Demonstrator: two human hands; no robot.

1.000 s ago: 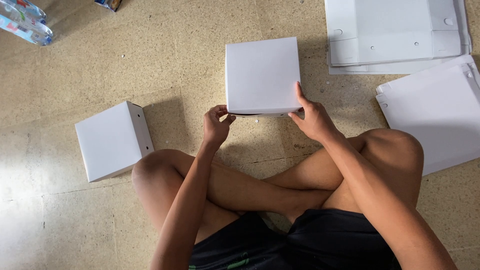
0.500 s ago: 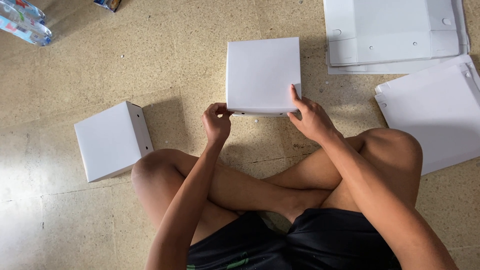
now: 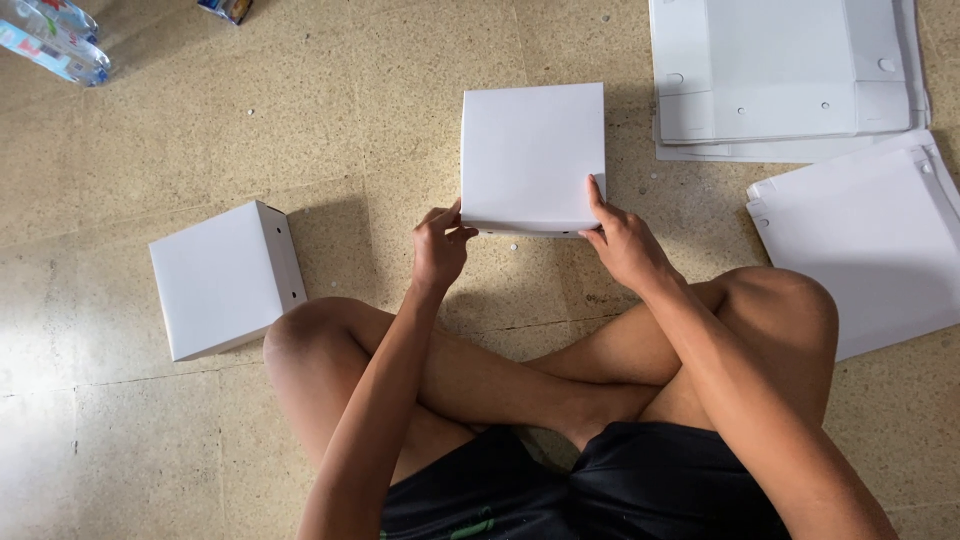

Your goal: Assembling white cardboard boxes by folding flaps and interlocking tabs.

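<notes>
A folded white cardboard box (image 3: pixel 530 150) stands on the floor right in front of my crossed legs. My left hand (image 3: pixel 440 245) pinches its near left corner. My right hand (image 3: pixel 622 240) grips the near right corner, with the thumb lying on the top face. A second finished white box (image 3: pixel 222 278) sits apart on the floor to my left, beside my left knee.
Flat unfolded white box blanks lie stacked at the top right (image 3: pixel 785 70) and at the right (image 3: pixel 880 240). Plastic water bottles (image 3: pixel 55 45) lie in the top left corner. The floor is speckled beige tile.
Both hands keep their hold on the near edge of the box. The box has shifted only slightly.
</notes>
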